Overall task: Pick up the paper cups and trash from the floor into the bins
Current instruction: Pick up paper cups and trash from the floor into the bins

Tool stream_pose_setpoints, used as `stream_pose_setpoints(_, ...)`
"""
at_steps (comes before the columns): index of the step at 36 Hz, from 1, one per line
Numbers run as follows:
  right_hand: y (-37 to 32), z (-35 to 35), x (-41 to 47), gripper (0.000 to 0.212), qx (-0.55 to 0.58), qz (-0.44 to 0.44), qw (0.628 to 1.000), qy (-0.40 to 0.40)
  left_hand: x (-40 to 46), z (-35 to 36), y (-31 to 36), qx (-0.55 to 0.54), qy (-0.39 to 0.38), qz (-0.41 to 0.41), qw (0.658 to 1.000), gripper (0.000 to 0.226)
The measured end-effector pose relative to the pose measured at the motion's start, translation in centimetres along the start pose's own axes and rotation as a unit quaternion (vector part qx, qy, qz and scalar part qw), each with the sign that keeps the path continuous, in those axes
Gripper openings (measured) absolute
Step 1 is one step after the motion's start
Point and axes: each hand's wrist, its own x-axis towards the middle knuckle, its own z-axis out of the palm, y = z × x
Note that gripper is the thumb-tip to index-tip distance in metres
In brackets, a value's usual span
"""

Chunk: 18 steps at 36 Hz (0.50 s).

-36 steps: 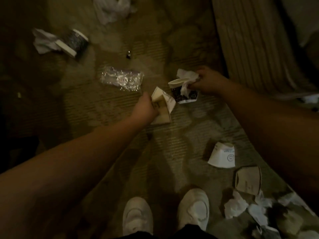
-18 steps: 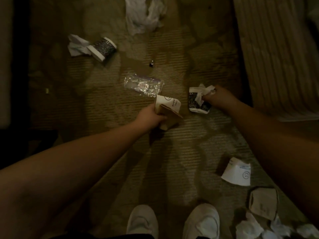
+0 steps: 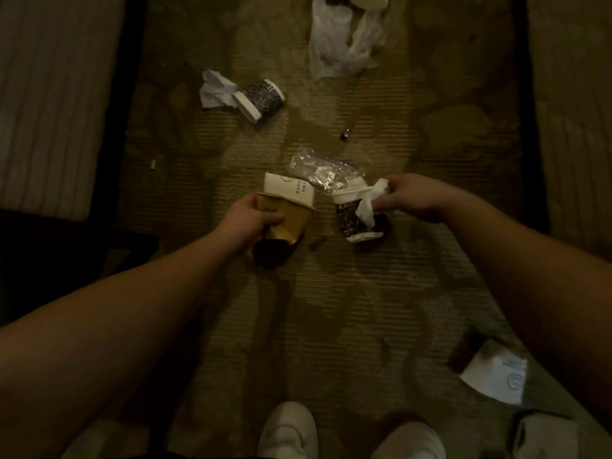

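1. Our left hand (image 3: 250, 217) grips a stack of paper cups (image 3: 287, 207) – fingers curled round the brown body, the white cup with dark lettering sitting at the far end, past the knuckles
2. Our right hand (image 3: 412, 197) pinches a white tissue (image 3: 369, 203) together with the rim of a dark patterned cup (image 3: 356, 220); the cup hangs below and to the left of the fingertips, the tissue draped over its mouth
3. The two held loads sit near each other but apart, both above the patterned carpet (image 3: 331, 309)
4. Just beyond both grips lies a crumpled clear plastic wrapper (image 3: 323, 172) on the floor, its near edge overlapped in view by the right hand's cup
5. Farther out from the left hand, a second dark patterned cup (image 3: 261, 99) lies on its side with crumpled white paper (image 3: 215, 89) touching its left end
6. Well past the right hand – a white plastic bag (image 3: 344, 44) at the far edge
7. Back toward us, to the right of the right forearm, a flattened white cup (image 3: 493, 376) lies on the carpet, and white shoes (image 3: 288, 432) show at the bottom edge
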Motion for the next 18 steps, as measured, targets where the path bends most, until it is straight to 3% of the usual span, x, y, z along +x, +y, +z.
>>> stream_pose_setpoints(5,-4.3,2.0,2.5,0.010,-0.094,-0.029,0.994,-0.043,-0.5,-2.8,-0.2,-0.074,0.039,-0.025,0.996,0.044)
stream_pose_setpoints(11,-5.1,4.0,5.8,0.062,-0.199,-0.036,0.977,0.070,-0.3,-4.2,-1.2,-0.092,0.045,-0.040,0.994,0.044)
stream_pose_setpoints(18,-5.2,5.3,7.1,0.051,-0.206,-0.018,0.970,0.131,0.3,-5.3,-1.0,-0.082,0.047,-0.031,0.995,0.046)
